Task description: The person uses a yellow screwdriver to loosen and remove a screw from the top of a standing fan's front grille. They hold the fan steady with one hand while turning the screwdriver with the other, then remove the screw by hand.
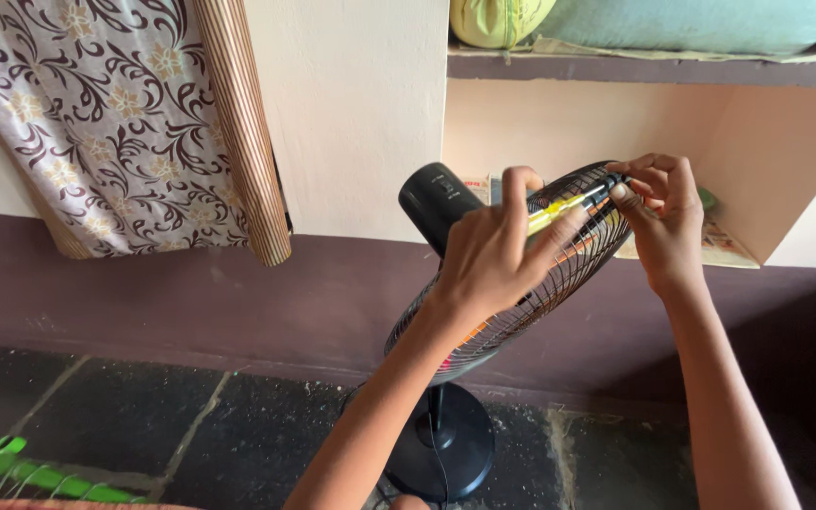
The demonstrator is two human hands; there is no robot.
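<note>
Gripping a yellow screwdriver (559, 210) in your left hand (493, 260), your right hand (668, 222) pinches its tip at the still-closed fan guard (559, 283).

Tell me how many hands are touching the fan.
2. The left hand rests on the wire guard of the fan, holding a yellow screwdriver. The right hand pinches the guard's top rim.
</note>
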